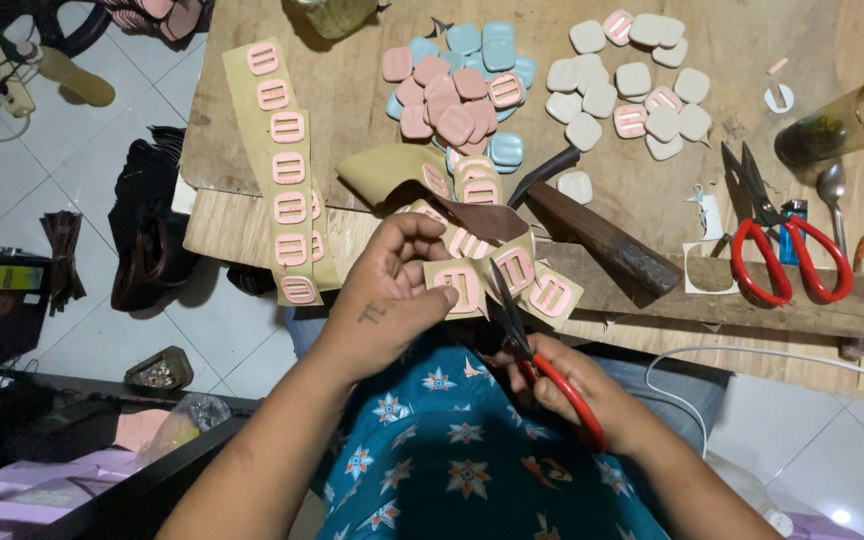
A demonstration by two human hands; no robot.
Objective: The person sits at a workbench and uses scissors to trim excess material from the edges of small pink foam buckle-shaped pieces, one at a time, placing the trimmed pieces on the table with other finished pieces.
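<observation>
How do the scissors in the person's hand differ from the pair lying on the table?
The held scissors are gripped by the right hand, blades against a tan strip that the left hand holds. The spare scissors lie untouched on the wooden table, both loops visible. Both have red handles.

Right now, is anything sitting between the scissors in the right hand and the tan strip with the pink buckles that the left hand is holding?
Nothing visible does. The right hand holds the red-handled scissors, whose blades already meet the tan strip between two pink buckles. The left hand grips the strip just left of the blades, its fingers clear of the cutting line.
</observation>
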